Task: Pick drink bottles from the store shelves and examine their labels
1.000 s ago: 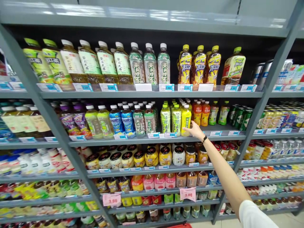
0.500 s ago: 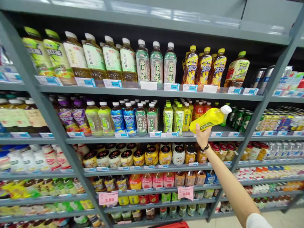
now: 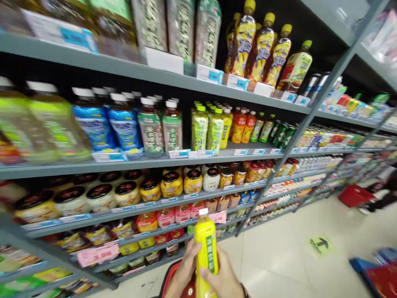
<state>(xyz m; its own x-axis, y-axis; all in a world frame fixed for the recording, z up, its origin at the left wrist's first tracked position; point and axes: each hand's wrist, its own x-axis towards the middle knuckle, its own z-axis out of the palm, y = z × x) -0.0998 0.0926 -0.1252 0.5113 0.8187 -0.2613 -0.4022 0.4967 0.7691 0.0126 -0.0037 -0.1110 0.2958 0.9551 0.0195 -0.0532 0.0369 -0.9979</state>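
A yellow plastic drink bottle [image 3: 205, 229] with a white cap and a green label panel stands nearly upright at the bottom centre, away from the shelves. My right hand [image 3: 225, 273] is wrapped round its lower right side, the thumb lying across the front. On the bottle's left side my left hand [image 3: 185, 271] is closed against it, its fingertips partly hidden behind the bottle. Right below my hands, the rim of a red shopping basket [image 3: 167, 276] shows; the hands and bottle cover much of it.
Grey shelving runs along the left and into the distance. Its middle shelf [image 3: 149, 164] carries green tea bottles [image 3: 199, 130] and orange drinks [image 3: 240, 126]; black-lidded jars [image 3: 172, 184] sit below. A pale tiled floor [image 3: 279, 248] lies to the right, with another red basket [image 3: 356, 195] beside a person's legs.
The yellow bottle has come from the middle shelf down towards me, in my right hand, and turned upright. My left hand has entered view and taken hold of it. The view has swung right and down.
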